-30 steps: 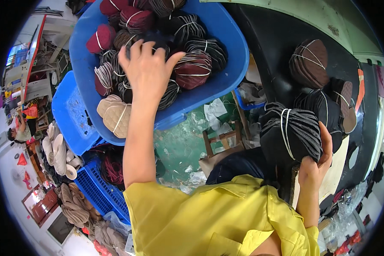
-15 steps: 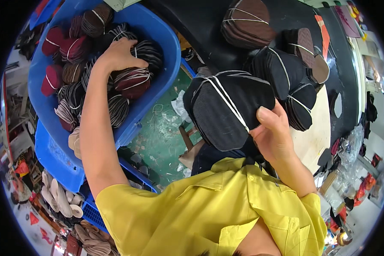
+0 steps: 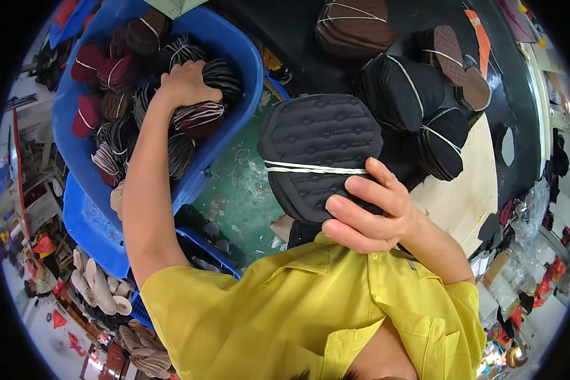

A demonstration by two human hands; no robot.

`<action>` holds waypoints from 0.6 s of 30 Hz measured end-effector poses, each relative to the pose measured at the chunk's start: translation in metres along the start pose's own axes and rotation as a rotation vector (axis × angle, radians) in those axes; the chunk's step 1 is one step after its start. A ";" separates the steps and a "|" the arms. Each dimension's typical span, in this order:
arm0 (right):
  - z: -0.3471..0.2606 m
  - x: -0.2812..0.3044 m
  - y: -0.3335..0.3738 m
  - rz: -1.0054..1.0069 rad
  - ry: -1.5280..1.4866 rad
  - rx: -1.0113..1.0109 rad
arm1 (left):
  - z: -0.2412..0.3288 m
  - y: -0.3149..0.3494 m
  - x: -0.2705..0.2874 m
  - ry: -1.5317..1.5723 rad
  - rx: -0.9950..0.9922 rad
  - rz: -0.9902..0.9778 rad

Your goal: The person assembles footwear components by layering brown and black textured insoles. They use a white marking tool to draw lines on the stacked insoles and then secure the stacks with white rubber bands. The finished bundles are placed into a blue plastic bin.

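A person in a yellow shirt (image 3: 253, 316), seen from above, holds a black bundle (image 3: 320, 130) before the chest in the right hand (image 3: 377, 209). The bundle has turned since half a second ago: its finely ribbed face was up then, with the white band (image 3: 313, 168) slanting; now a quilted face is up and the band runs nearly level across it. The bundle is a stack of rounded flat pieces, matte black, stitched in wavy rows with small diamonds. The right hand is closed on its lower right edge—fingers spread over the top, thumb out of sight, lower corner covered.

Farther off, the left hand (image 3: 187, 85) remains over banded bundles in a blue tub (image 3: 252, 82); its fingertips are partly lost among them, so I cannot tell whether it grips anything. Right of the tub, more black bundles (image 3: 402, 92) and a brown bundle (image 3: 354, 28) lie on a dark table (image 3: 285, 38), the brown one cut off above. The room beyond bends into blur at the rim.
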State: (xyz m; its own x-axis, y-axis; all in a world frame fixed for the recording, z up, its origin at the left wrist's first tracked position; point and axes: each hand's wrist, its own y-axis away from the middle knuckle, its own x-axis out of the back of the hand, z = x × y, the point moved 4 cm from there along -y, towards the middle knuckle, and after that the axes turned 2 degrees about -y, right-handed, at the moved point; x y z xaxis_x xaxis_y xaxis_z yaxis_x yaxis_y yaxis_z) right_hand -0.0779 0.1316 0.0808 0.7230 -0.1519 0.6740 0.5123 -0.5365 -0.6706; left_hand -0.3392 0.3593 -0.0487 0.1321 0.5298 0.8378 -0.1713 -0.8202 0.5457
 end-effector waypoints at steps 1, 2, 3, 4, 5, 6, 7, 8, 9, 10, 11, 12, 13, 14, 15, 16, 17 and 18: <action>0.001 0.000 0.001 0.003 0.000 0.002 | 0.001 -0.001 0.000 -0.055 0.034 -0.006; 0.001 0.001 0.002 0.007 -0.001 0.004 | 0.001 0.000 -0.001 -0.030 0.046 0.038; 0.003 0.002 0.002 0.029 -0.022 -0.011 | 0.000 0.001 -0.005 -0.004 0.059 0.083; 0.006 0.002 0.002 0.056 -0.042 -0.023 | -0.003 0.003 -0.006 0.017 0.073 0.131; 0.011 0.004 0.004 0.086 -0.073 -0.054 | -0.006 0.009 -0.003 0.124 0.076 0.222; 0.015 0.009 0.005 0.076 -0.122 -0.136 | -0.009 0.015 0.000 0.305 0.115 0.314; 0.016 0.010 0.004 0.122 -0.172 -0.221 | -0.015 0.021 0.004 0.479 0.152 0.409; 0.019 0.011 0.004 0.166 -0.225 -0.304 | -0.020 0.030 0.009 0.653 0.188 0.504; 0.023 0.015 0.005 0.156 -0.221 -0.316 | -0.024 0.039 0.015 0.864 0.244 0.581; 0.025 0.015 0.007 0.170 -0.222 -0.332 | -0.042 0.040 0.006 1.152 0.174 0.685; 0.027 0.016 0.009 0.191 -0.244 -0.379 | -0.044 0.047 0.010 1.493 0.109 0.717; 0.028 0.017 0.010 0.210 -0.268 -0.426 | -0.042 0.057 0.013 1.832 0.027 0.740; 0.030 0.016 0.014 0.222 -0.303 -0.479 | -0.043 0.067 0.018 1.954 -0.011 0.689; 0.031 0.014 0.022 0.231 -0.371 -0.573 | -0.035 0.077 0.025 2.002 -0.009 0.686; 0.031 0.011 0.023 0.282 -0.455 -0.659 | -0.022 0.090 0.035 2.050 -0.008 0.681; 0.032 0.009 0.024 0.334 -0.540 -0.748 | -0.011 0.101 0.043 2.097 -0.008 0.672; 0.031 0.009 0.026 0.316 -0.646 -0.880 | -0.007 0.110 0.045 2.084 -0.023 0.624; 0.033 0.008 0.022 0.324 -0.710 -0.942 | -0.003 0.119 0.047 2.103 -0.032 0.616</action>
State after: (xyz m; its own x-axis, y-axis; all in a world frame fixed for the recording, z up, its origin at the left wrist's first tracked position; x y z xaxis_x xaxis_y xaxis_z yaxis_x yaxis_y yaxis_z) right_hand -0.0453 0.1463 0.0612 0.9981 -0.0621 0.0011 -0.0618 -0.9940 -0.0904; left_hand -0.3564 0.2877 0.0556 -0.8804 -0.3079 -0.3607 0.2219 -0.9396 0.2604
